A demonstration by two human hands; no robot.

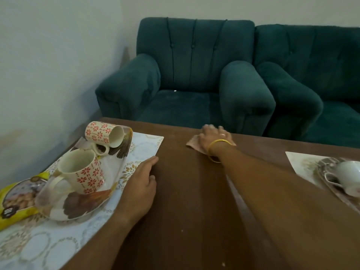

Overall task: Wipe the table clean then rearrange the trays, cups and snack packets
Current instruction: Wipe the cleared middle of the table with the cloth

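**Wiping the brown bench**

Here the right hand [213, 136] lies flat on a small pinkish cloth [191, 143], far out on the brown bench [194, 191]. Its fingers [207, 127] are spread a little and press down on the cloth; they do not pinch it. The hand looks blurry. Two gold bangles [215, 151] sit on that wrist.

The left hand [141, 184] rests at the edge of a pale mat [58, 240] with round patterns on the left side of the bench. Its fingers [151, 162] lie close together along the mat's edge, and the thumb sits on the bare wood. It holds nothing.

On that mat stands a tray [81, 205] with a brown bird picture. A cream cup with red flowers [85, 172] stands on it, tilted a bit. Behind it a second flowered cup [104, 134] lies on its side on another tray [122, 149], with its mouth turned to the right. A yellow snack packet [17, 199] lies at the left edge, partly under the near tray.

On the right side, well apart from the hands, is another pale mat [300, 162]. A tray [327, 170] lies on it with a white cup [350, 176] tipped over on top.

Small pale crumbs dot the wood near the bottom. Two dark green sofa chairs [185, 75] stand behind the bench.
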